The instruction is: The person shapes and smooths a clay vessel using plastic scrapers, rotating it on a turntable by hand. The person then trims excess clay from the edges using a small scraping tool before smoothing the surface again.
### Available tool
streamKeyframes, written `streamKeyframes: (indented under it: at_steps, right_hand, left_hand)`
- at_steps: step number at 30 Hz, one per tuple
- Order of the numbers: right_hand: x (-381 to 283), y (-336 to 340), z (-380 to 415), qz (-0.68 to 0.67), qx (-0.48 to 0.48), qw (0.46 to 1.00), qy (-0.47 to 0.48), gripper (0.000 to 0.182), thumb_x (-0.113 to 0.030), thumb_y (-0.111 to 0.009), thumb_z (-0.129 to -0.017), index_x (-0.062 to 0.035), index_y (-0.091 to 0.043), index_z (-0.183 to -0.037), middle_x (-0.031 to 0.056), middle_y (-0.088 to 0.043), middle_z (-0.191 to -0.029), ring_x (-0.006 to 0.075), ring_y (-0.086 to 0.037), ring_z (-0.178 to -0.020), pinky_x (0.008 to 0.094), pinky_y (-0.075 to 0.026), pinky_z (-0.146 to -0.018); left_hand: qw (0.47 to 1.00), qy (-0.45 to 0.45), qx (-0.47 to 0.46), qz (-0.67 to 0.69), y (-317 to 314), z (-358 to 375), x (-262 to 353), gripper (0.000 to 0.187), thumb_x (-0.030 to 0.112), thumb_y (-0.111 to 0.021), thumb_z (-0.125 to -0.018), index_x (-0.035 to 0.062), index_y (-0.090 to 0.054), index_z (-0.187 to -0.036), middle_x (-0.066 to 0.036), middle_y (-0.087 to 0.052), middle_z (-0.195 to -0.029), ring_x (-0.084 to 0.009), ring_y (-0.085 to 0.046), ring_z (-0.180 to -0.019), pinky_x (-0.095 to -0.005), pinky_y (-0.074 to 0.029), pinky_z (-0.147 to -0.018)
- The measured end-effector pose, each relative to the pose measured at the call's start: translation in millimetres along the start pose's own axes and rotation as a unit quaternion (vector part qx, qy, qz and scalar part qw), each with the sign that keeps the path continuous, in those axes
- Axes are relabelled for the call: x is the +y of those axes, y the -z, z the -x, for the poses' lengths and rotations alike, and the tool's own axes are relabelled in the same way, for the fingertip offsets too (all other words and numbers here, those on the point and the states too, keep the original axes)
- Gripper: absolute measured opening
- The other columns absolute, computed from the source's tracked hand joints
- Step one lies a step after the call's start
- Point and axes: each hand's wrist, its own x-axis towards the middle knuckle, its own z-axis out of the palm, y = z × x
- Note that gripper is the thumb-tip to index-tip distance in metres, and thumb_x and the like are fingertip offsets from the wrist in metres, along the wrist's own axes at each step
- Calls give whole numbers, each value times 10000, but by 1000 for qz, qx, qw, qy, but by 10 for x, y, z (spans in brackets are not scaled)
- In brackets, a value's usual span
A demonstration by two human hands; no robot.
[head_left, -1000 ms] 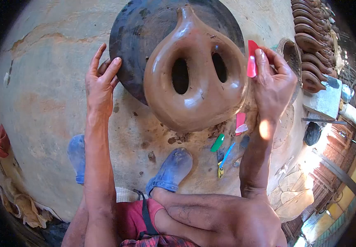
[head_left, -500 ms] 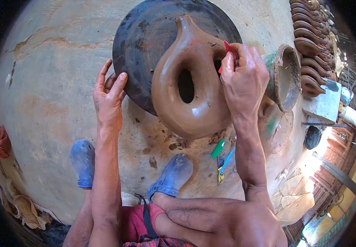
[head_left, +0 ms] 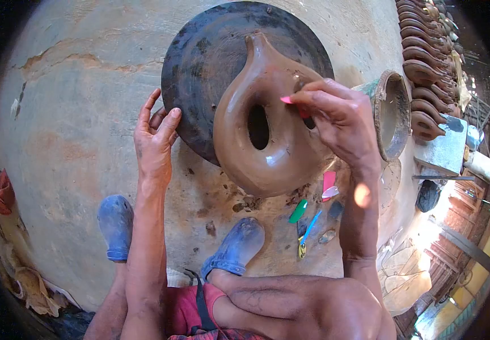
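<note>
A wet brown clay vessel [head_left: 239, 164], ring-shaped with narrow openings and a pointed spout, sits on a dark round turntable disc [head_left: 194, 73]. My left hand [head_left: 154, 136] is at the disc's left rim, fingers and thumb apart, the thumb against the edge. Over the vessel's right side, my right hand [head_left: 344, 116] pinches a small red plastic scraper [head_left: 286, 100]. Its tip shows past my fingertips, and the rest is mostly hidden by the hand.
A clay-smeared bucket [head_left: 391, 116] lies right of the vessel. On the floor are a green scraper [head_left: 298, 211], a blue stick [head_left: 311, 226], a yellow-handled tool [head_left: 301, 248] and a pink piece [head_left: 329, 180]. Rows of shaped clay pieces [head_left: 423, 71] stand at the far right.
My right hand has shifted right and slightly down, its fingers now pointing left with the red scraper. The disc and vessel appear slightly lower in view. My left hand stays at the rim.
</note>
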Motion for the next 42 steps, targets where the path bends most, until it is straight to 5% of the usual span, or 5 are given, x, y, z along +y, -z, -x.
streamKeyframes:
  at_steps: [9,23,31,33,42]
  right_hand:
    - [-99,-261,-27,163,157,971,-73,264,8,-681,-928,-89,-797,-1144,154,-761,-1018,337,-746,-881,409,-586,-785]
    - [-3,205,284,-20,-106,990,90,385,133,-692,-693,-99,-802,-979,87,-737,-969,305,-735,-875,404,-599,-750]
    - [-64,-136,245,-5,182,982,-47,270,75,-688,-907,-85,-818,-1082,121,-761,-996,283,-766,-874,343,-619,-774]
    - [-85,-234,174,98,172,980,-37,269,70,-683,-946,-56,-814,-1145,115,-788,-1037,215,-766,-935,305,-599,-812]
    - [-125,-60,283,119,-21,987,103,351,13,-729,-750,-125,-779,-1068,54,-727,-1040,286,-722,-957,406,-611,-814]
  left_hand:
    - [1000,2,-3,-11,28,-21,-17,623,99,-739,-1021,143,-493,-1592,-20,-740,-1213,-116,-697,-1112,-306,-570,-941]
    - [998,3,-18,-68,79,-278,182,726,133,-794,-984,113,-449,-1622,-69,-758,-1185,-120,-717,-1041,-301,-585,-864]
    - [997,3,-22,-78,68,-231,152,726,151,-793,-988,101,-446,-1624,-76,-760,-1200,-132,-721,-1041,-314,-590,-854]
    - [998,8,-18,-64,69,-210,136,726,152,-795,-987,103,-448,-1623,-70,-761,-1197,-131,-722,-1036,-319,-590,-851]
    - [997,7,-16,-72,49,-234,165,673,174,-786,-1000,157,-492,-1605,-28,-731,-1215,-102,-699,-1023,-271,-551,-814]
